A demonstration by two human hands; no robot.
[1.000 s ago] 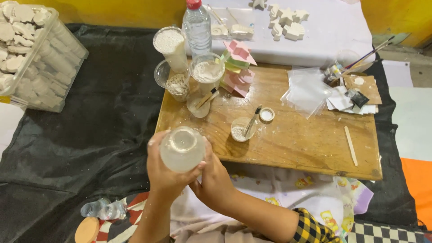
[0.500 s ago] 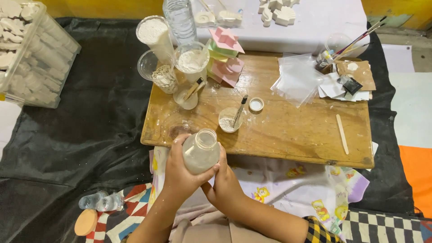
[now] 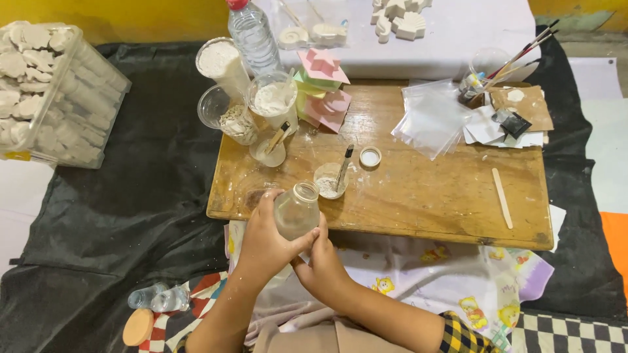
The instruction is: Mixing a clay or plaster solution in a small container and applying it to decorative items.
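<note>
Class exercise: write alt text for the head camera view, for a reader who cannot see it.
Two hands, left hand and right hand, hold a small open glass jar at the near edge of a low wooden table. On it stand a small bowl with a brush, cups of white powder and a water bottle.

A small clear glass jar point(image 3: 297, 210) with an open mouth, cloudy white inside. It is tilted, mouth toward the table, at the wooden table's near edge.
</note>
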